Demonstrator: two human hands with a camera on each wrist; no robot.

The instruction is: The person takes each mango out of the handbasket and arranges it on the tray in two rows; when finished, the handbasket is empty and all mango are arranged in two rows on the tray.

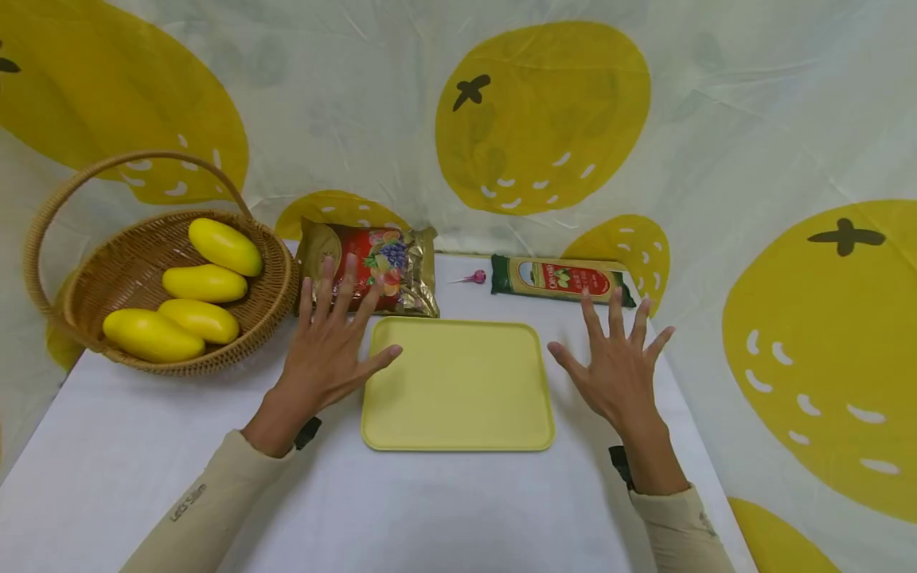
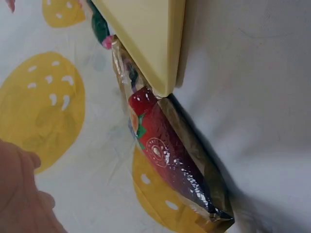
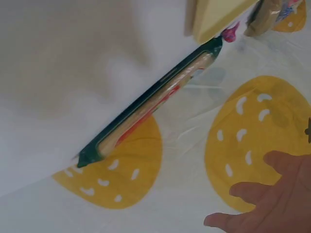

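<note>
My left hand (image 1: 329, 350) is spread with straight fingers, holding nothing, beside the left edge of a yellow tray (image 1: 458, 386). In the head view its fingertips overlap a red and gold bag (image 1: 361, 270) with fruit pictures. My right hand (image 1: 616, 370), also spread and holding nothing, is to the right of the tray. Its fingertips overlap the lower edge of a long green and red packet (image 1: 562, 278). Between bag and packet lies a small pink lollipop (image 1: 478, 277) with a white stick. The right wrist view shows the packet (image 3: 150, 102) lengthwise, with my fingers at the lower right.
At the left stands a wicker basket (image 1: 275, 318) with a tall handle, holding several yellow mangoes (image 1: 225, 247). A white cloth covers the table (image 1: 430, 517). Behind it hangs a pale curtain (image 1: 344, 103) printed with big yellow fruit.
</note>
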